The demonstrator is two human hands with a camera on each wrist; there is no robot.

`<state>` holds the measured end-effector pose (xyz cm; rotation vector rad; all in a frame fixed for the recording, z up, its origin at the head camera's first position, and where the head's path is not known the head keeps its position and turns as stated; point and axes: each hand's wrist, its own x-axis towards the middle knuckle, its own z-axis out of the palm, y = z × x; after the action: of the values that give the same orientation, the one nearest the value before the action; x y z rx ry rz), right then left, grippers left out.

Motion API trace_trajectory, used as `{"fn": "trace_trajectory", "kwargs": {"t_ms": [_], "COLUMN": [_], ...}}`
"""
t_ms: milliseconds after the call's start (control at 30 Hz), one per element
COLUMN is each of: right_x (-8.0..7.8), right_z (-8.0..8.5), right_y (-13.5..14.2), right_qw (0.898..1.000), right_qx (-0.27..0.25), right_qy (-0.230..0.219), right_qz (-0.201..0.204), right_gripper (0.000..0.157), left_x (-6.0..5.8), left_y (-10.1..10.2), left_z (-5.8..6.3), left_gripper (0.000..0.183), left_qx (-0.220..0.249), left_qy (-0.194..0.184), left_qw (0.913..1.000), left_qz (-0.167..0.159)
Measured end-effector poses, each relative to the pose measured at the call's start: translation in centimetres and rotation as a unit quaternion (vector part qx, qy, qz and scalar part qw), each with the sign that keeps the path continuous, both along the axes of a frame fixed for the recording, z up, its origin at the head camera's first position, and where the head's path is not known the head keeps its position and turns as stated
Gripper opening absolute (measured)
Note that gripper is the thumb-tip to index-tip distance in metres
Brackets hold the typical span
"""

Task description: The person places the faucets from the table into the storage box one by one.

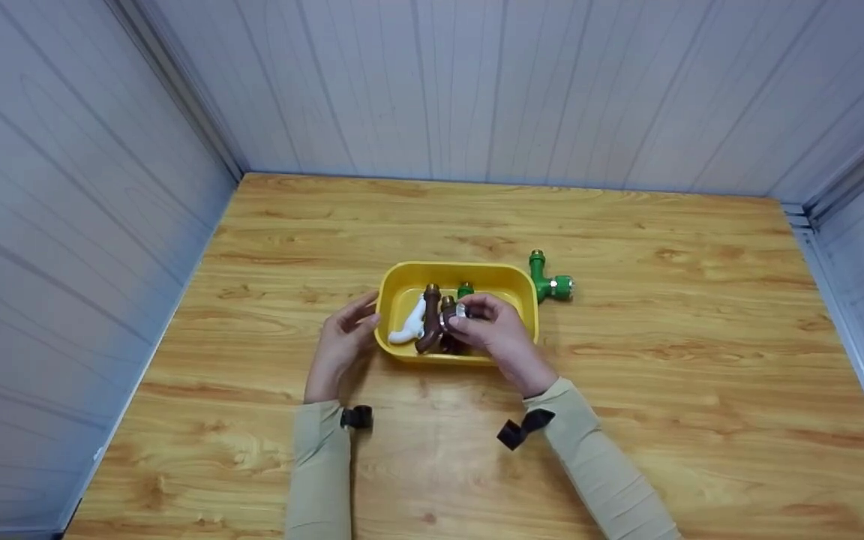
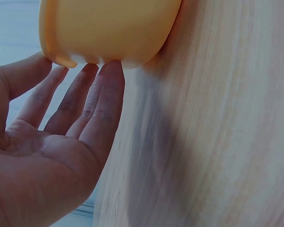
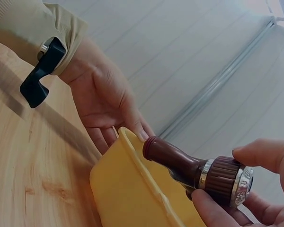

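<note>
My right hand (image 1: 496,330) pinches a brown tap (image 1: 430,321) by its ribbed knob, with the thumb and fingers round the silver-ringed end. The right wrist view shows this tap's body (image 3: 175,158) above the basin's rim. Below it in the yellow basin (image 1: 499,275), parts of another brown tap are partly hidden. A white tap (image 1: 411,322) lies at the left inside, and a bit of a green tap (image 1: 465,290) shows behind. At the basin's left end, my left hand (image 1: 342,341) touches the outer wall with nearly straight fingers, its thumb at the rim.
Outside the basin's right end, a second green tap (image 1: 541,279) rests on the wooden table (image 1: 664,337). White panel walls (image 1: 462,90) stand behind the table and along both sides. Black straps with mounts (image 1: 357,417) sit at both sleeve cuffs.
</note>
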<state>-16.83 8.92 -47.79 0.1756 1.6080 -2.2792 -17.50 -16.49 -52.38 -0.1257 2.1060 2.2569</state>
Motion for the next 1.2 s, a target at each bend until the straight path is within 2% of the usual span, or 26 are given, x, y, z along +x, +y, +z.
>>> {"fn": "trace_trajectory", "kwargs": {"t_ms": [400,833,1200], "right_x": [-0.6,-1.1,-1.7], "right_z": [-0.3,-0.7,-1.1], "right_y": [-1.1,-1.9,-2.5], "right_qw": [0.999,0.997,0.996], "right_qx": [0.027,0.051,0.069], "right_qy": [0.031,0.029,0.027], "right_qz": [0.013,0.042,0.052], "right_gripper": [0.035,0.045,0.041], "left_x": [-0.2,-0.2,-0.1], "left_y": [0.1,0.0,0.0], "left_z": [-0.6,-0.6,-0.5], "left_gripper": [0.041,0.041,0.042], "left_qx": [0.006,0.013,0.015], "left_qy": [0.0,0.001,0.002], "left_qw": [1.0,0.9999,0.9999], "left_qz": [0.003,0.005,0.002]}}
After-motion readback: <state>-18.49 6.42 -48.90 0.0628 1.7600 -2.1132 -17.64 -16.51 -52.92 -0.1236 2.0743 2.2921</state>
